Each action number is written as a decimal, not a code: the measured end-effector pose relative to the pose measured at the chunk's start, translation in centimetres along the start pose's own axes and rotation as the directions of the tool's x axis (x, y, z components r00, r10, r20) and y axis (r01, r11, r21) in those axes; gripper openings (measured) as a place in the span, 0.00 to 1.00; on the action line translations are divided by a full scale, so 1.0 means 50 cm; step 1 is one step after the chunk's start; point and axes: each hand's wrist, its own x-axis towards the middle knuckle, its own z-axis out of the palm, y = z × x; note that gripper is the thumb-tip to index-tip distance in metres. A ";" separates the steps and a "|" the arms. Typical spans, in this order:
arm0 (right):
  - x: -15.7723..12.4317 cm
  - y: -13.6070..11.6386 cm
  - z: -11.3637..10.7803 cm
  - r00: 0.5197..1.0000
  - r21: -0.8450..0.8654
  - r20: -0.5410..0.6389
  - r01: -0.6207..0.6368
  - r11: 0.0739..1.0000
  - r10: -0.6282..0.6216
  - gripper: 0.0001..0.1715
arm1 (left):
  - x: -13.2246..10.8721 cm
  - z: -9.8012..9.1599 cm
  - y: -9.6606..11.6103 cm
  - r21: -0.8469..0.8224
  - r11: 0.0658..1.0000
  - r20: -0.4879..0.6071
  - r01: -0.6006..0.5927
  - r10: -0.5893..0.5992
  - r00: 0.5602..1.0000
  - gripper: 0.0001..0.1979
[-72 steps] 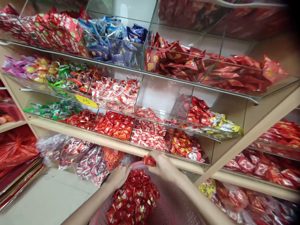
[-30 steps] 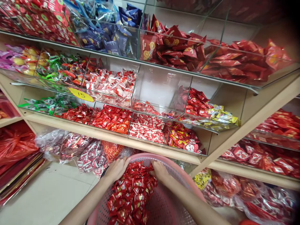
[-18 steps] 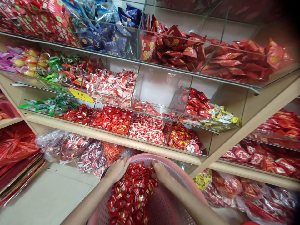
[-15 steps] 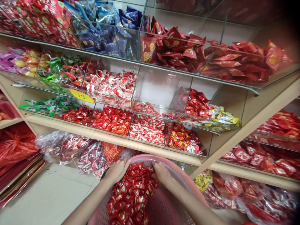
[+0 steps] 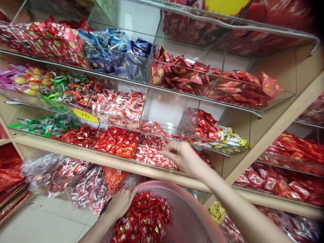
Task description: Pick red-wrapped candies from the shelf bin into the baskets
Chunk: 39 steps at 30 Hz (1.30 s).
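A pink plastic basket (image 5: 188, 197) with small holes stands low in front of me, with a heap of red-wrapped candies (image 5: 145, 219) inside. My left hand (image 5: 123, 202) is closed on the basket's left rim. My right hand (image 5: 181, 155) is raised past the basket's far edge, in front of the lowest candy bins. Its fingers are loosely bent and apart, pointing left, and nothing shows in them. Close behind it are small pink-and-white candies (image 5: 152, 150). The hand and forearm hide part of the bin to their right.
Clear-walled shelf bins hold orange-red candies (image 5: 116, 141), blue packets (image 5: 121, 64) and red packets (image 5: 182, 74). A yellow tag (image 5: 85, 115) reads 15. A wooden shelf edge (image 5: 101, 153) runs above bagged candies (image 5: 88, 192) on the tiled floor (image 5: 48, 219).
My right hand has let go of the basket's rim and moved up toward the lowest bins. My left hand stays at the rim. The view has tilted upward, showing more of the upper shelf.
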 end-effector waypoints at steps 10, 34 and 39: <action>0.226 0.063 -0.147 0.895 -0.476 0.244 -0.226 0.850 0.375 0.22 | 0.003 0.015 -0.014 0.023 1.000 0.003 0.011 -0.011 1.000 0.27; 0.241 0.105 -0.108 0.858 -0.470 0.295 -0.253 0.846 0.421 0.31 | 0.004 0.018 -0.014 -0.004 1.000 -0.001 0.005 -0.005 1.000 0.26; 0.245 0.121 -0.095 0.872 -0.479 0.280 -0.236 0.846 0.402 0.28 | 0.004 0.019 -0.014 -0.005 1.000 0.001 0.016 -0.016 1.000 0.27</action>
